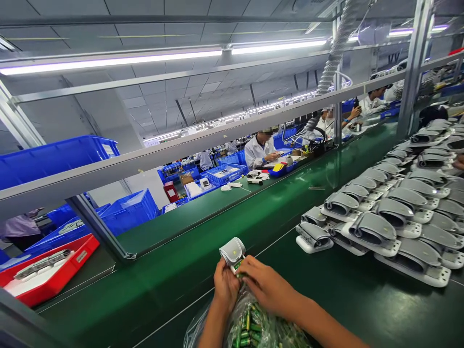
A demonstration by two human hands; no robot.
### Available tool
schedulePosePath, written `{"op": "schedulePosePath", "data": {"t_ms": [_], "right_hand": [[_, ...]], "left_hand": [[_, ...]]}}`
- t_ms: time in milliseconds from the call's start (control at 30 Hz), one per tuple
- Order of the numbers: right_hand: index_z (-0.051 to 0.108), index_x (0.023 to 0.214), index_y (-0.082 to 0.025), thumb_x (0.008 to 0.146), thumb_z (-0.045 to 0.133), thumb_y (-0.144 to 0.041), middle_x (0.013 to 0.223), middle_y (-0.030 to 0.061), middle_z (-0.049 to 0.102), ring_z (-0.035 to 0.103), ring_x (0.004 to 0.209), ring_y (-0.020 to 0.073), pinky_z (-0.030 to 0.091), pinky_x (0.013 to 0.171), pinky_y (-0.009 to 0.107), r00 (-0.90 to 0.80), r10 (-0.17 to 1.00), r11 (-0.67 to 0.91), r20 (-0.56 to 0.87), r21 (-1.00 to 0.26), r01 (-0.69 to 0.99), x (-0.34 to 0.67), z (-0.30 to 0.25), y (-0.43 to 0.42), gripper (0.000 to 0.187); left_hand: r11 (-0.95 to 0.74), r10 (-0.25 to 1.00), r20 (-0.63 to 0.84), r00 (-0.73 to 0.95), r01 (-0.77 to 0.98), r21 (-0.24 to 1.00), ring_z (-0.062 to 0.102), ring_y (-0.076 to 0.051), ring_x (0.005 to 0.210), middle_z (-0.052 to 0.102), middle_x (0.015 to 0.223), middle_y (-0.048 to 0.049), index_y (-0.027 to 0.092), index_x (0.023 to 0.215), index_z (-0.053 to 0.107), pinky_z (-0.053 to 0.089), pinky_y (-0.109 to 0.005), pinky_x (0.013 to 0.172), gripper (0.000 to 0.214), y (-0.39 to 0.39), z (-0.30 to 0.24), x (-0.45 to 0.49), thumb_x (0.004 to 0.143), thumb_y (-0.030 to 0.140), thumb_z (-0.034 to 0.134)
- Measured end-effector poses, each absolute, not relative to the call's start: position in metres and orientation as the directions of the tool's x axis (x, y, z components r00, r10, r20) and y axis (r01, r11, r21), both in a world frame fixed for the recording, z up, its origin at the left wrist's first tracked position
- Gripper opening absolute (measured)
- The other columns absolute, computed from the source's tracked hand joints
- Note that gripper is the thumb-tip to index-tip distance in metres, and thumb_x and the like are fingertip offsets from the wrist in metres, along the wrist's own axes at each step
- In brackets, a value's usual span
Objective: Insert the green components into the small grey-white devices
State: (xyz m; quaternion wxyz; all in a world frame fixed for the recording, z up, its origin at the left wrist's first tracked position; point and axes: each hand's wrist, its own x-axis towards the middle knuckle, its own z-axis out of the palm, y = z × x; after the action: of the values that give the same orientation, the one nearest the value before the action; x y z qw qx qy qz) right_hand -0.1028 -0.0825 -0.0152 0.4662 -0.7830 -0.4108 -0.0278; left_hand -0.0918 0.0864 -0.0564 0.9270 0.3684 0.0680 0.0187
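My left hand (224, 287) is closed around a small grey and white wrist device (233, 252), held upright above the green belt. My right hand (266, 285) is pinched at the underside of the same device, where something green, apparently a battery (238, 265), shows between the fingers. Just below both hands lies a clear plastic bag (253, 326) full of green batteries.
A green conveyor belt (203, 251) runs away to the upper right. Several rows of the same grey cuffed devices (384, 217) lie on the bench at right. Blue bins (58, 157) and a red tray (50, 270) stand left. Other workers in white coats (259, 150) sit across the line.
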Motion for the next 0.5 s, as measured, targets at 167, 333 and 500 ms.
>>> {"op": "schedulePosePath", "data": {"t_ms": [167, 333, 500], "right_hand": [[0.067, 0.112, -0.02, 0.098, 0.049, -0.023, 0.112, 0.007, 0.068, 0.064, 0.084, 0.0158, 0.05, 0.08, 0.029, 0.787, 0.308, -0.222, 0.535, -0.764, 0.606, -0.074, -0.048, -0.078, 0.023], [0.071, 0.106, -0.02, 0.095, 0.052, -0.026, 0.104, 0.0066, 0.073, 0.067, 0.083, 0.0187, 0.05, 0.077, 0.032, 0.802, 0.208, -0.279, 0.56, -0.752, 0.598, -0.069, -0.066, -0.072, 0.022], [0.064, 0.106, -0.019, 0.09, 0.057, -0.04, 0.084, 0.0057, 0.069, 0.064, 0.069, 0.0181, 0.05, 0.065, 0.031, 0.902, 0.145, -0.148, 0.408, -0.892, 0.427, -0.077, -0.056, -0.065, 0.028]], "left_hand": [[0.628, 0.001, -0.009, 1.0, 0.006, 0.778, 0.061, -0.021, 0.077, 0.067, 0.1, -0.0112, 0.015, 0.115, 0.058, 0.047, -0.031, 0.066, 0.055, 0.085, -0.058, -0.097, 0.061, 0.021, 0.068], [0.551, 0.029, -0.025, 0.999, 0.005, 0.835, 0.06, -0.018, 0.077, 0.065, 0.103, -0.0096, 0.017, 0.119, 0.054, 0.046, -0.029, 0.066, 0.058, 0.081, -0.055, -0.101, 0.067, 0.025, 0.077], [0.545, 0.06, -0.035, 0.998, -0.004, 0.838, 0.058, -0.016, 0.076, 0.063, 0.102, -0.008, 0.018, 0.121, 0.05, 0.045, -0.028, 0.063, 0.064, 0.08, -0.06, -0.099, 0.068, 0.032, 0.084]]}}
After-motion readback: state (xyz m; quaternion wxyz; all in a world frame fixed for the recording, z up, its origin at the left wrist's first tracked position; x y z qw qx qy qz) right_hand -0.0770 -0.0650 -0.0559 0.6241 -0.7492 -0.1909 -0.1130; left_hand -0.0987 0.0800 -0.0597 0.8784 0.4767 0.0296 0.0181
